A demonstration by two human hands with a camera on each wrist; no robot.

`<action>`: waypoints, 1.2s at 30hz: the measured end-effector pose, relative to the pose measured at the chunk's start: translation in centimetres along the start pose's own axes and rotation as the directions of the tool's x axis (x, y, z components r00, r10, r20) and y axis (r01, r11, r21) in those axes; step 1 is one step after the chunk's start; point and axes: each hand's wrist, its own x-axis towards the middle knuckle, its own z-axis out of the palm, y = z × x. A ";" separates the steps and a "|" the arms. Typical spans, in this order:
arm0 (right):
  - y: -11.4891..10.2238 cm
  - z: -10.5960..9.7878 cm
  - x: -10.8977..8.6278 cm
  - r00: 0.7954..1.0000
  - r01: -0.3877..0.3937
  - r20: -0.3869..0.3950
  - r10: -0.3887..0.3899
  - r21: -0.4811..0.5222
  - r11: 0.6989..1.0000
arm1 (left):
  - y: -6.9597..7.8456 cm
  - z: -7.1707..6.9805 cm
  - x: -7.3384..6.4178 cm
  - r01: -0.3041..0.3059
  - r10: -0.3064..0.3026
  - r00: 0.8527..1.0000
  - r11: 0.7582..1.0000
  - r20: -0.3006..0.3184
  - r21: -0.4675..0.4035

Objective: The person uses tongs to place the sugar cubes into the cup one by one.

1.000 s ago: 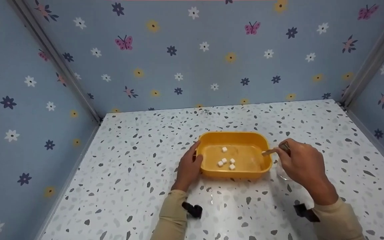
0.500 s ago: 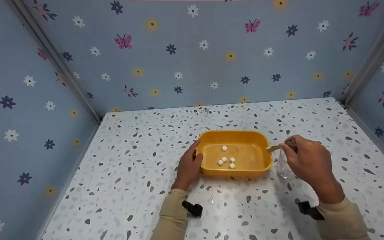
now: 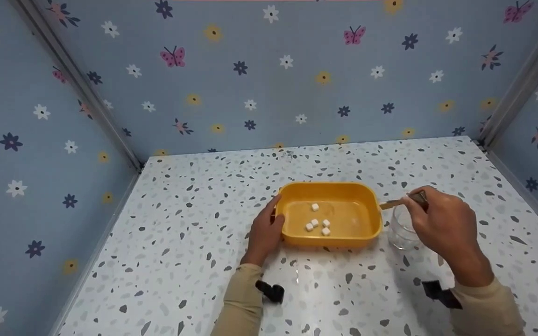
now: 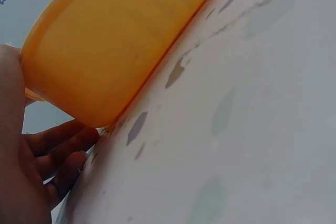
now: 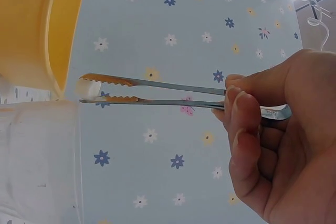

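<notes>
My left hand [image 3: 265,233] holds the left end of a yellow tub [image 3: 329,241], thumb at the rim. In the left wrist view, its other fingers curl near the tub's lower end. Several small white cubes [image 3: 315,223] lie on the tub's floor. With my right hand [image 3: 444,224] I pinch a pair of metal tongs [image 5: 173,87] with serrated tips. Between those tips sits one white cube [image 5: 90,88]. A clear drinking glass [image 3: 400,235] stands just right of the tub, partly behind my right hand. The tong tips are above it, near the tub's right rim.
The speckled white tabletop [image 3: 194,242] reaches back to a blue flowered panel [image 3: 269,84]. Similar panels rise at the left and right sides. Black straps or mounts [image 3: 271,292] sit at both wrists.
My right hand has moved right, carrying the tongs and cube out from over the tub's right end toward the glass. More of the glass shows. My left hand and the tub have stayed put.
</notes>
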 end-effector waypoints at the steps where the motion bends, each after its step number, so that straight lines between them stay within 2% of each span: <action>1: 0.0 -0.1 0.0 1.000 -0.006 -0.001 0.006 -0.002 1.000 | 0.0 0.0 0.0 -0.003 0.003 1.000 1.000 0.000 -0.001; 17: 1.0 -1.7 -0.2 0.999 -0.036 -0.031 0.036 -0.007 0.999 | 0.3 -0.1 -0.1 -0.017 0.017 1.000 1.000 0.004 -0.020; 23: 1.2 -2.1 -0.2 0.997 -0.081 0.003 0.081 -0.024 0.996 | 0.2 -0.1 -0.1 -0.002 0.002 1.000 1.000 0.004 -0.014; 32: 2.1 -2.3 -0.2 0.995 -0.087 0.043 0.088 -0.031 0.996 | 0.1 0.0 0.0 -0.003 0.004 1.000 1.000 0.004 -0.008; 36: 2.6 -2.1 -0.1 0.991 -0.098 0.083 0.101 -0.036 0.995 | 0.1 0.0 0.0 -0.007 0.007 1.000 1.000 0.002 -0.006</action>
